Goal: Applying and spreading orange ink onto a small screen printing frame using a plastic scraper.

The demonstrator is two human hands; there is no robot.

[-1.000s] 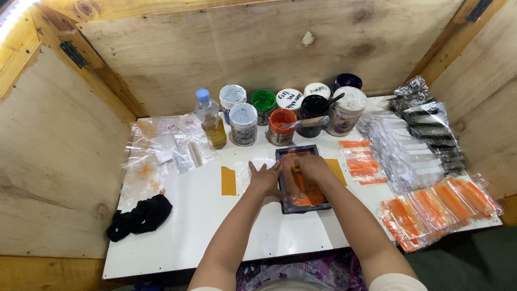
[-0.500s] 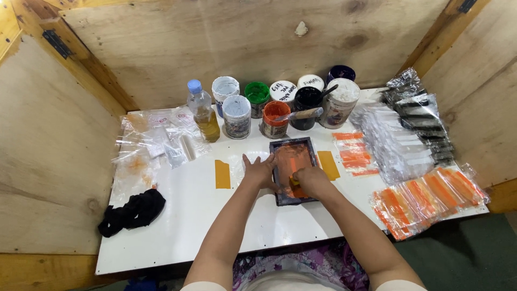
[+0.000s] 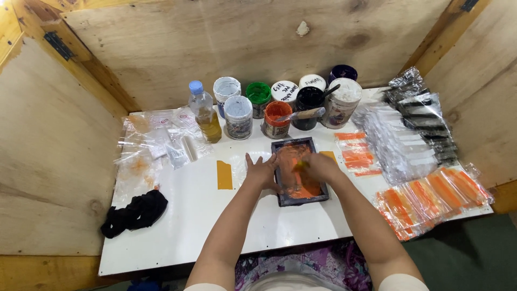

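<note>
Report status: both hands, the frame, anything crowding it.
Left hand flat against the frame's left edge. Right hand over the orange-inked frame, gripping something small, unclear what. Paint jars close behind the frame; nothing on top.

The right hand [image 3: 318,166] is now sitting over the middle of the small dark-framed screen [image 3: 299,171], having come down from its upper right part over the last second. The left hand [image 3: 262,171] is pressing the frame's left edge, slightly lower than before. The head camera is drifting, the white table [image 3: 199,215] shifting in view.
</note>
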